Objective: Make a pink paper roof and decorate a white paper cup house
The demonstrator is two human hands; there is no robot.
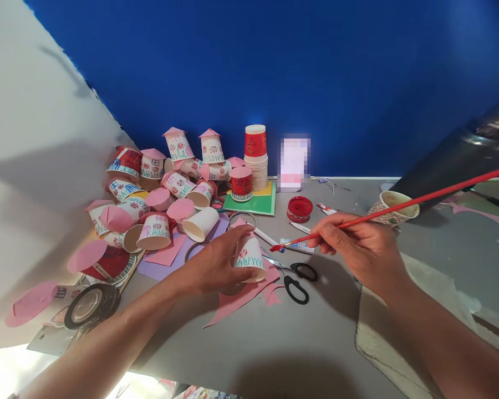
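Note:
My left hand is wrapped round a white paper cup held upside down, with red dabs and a green zigzag line on its side and a bit of pink paper at its top. In my right hand is a long red paintbrush, gripped near its bristles, which carry red paint and point left at the cup, a short gap away. Behind the brush sits an open pot of red paint. Black-handled scissors lie between my hands, beside pink paper scraps.
Many decorated cups with pink paper roofs are heaped at the left, near a roll of black tape. A cup stack stands by a green sheet. At right are another cup, a cloth and a dark cylinder.

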